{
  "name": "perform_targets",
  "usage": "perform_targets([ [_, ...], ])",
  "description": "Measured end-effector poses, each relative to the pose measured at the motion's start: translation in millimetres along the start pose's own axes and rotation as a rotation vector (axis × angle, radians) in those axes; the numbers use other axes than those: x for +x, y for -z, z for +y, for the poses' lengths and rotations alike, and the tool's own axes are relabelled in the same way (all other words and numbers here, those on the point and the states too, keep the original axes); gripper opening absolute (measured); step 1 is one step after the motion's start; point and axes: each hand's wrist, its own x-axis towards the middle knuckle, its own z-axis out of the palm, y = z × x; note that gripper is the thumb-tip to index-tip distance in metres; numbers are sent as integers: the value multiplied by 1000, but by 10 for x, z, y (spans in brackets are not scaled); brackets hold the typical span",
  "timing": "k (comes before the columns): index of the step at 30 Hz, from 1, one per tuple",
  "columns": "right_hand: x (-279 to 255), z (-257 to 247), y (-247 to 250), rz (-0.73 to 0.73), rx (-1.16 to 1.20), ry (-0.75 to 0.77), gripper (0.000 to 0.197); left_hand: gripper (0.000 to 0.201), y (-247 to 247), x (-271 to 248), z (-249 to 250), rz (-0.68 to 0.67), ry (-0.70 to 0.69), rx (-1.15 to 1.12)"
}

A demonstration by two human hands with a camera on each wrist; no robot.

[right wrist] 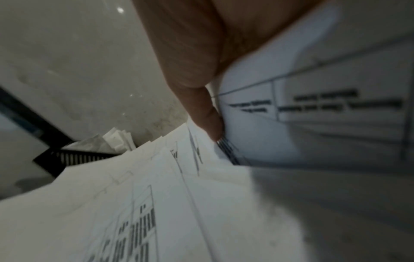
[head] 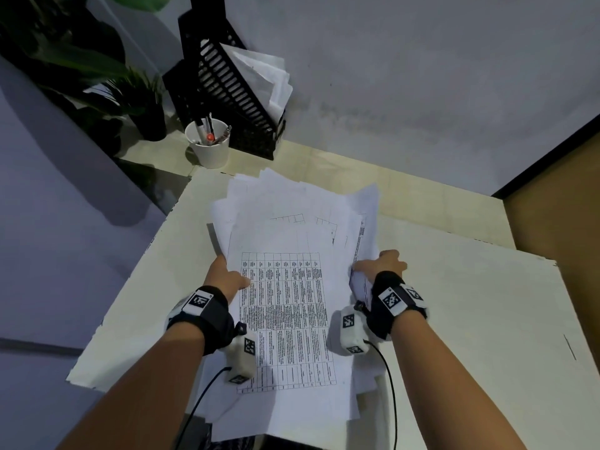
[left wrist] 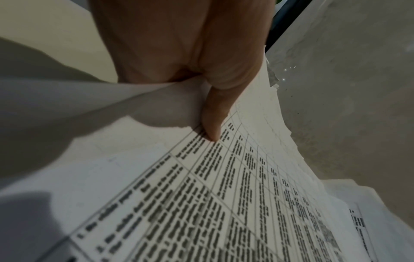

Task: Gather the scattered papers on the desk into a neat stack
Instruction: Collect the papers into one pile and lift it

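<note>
A loose bundle of white printed papers (head: 292, 287) is held between both hands over the pale desk (head: 454, 303); the top sheet carries a printed table, and sheet corners fan out unevenly at the far end. My left hand (head: 227, 277) grips the bundle's left edge, thumb on top of the table sheet (left wrist: 212, 124), fingers hidden beneath. My right hand (head: 380, 264) grips the right edge, where the sheets curl upward (right wrist: 313, 106) against the palm, thumb (right wrist: 210, 120) pressing on them. Some sheet ends hang past the desk's near edge.
A black slotted file holder (head: 227, 89) with papers in it stands at the back against the wall. Beside it is a white cup (head: 209, 144) of pens, and a potted plant (head: 130, 99) to the left. The desk's left edge drops off near my left arm.
</note>
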Motion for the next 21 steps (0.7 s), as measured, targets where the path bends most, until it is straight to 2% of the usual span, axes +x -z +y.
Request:
perform_targets([
  [4, -2, 24, -27, -109, -104, 47, 47, 56, -12, -13, 4, 0, -6, 12],
  [7, 18, 59, 71, -40, -108, 86, 41, 58, 0, 17, -11, 0, -2, 20],
  [10, 11, 48, 360, 212, -141, 174, 25, 61, -12, 28, -3, 21, 9, 23],
  [15, -81, -155, 910, 613, -214, 394, 21, 69, -102, -22, 134, 37, 6, 130],
  [18, -188, -319, 1164, 843, -122, 515, 21, 70, -153, -24, 281, 19, -28, 246],
  [21, -320, -472, 1394, 956, 55, 611, 29, 76, -168, 47, 329, -43, -53, 305],
])
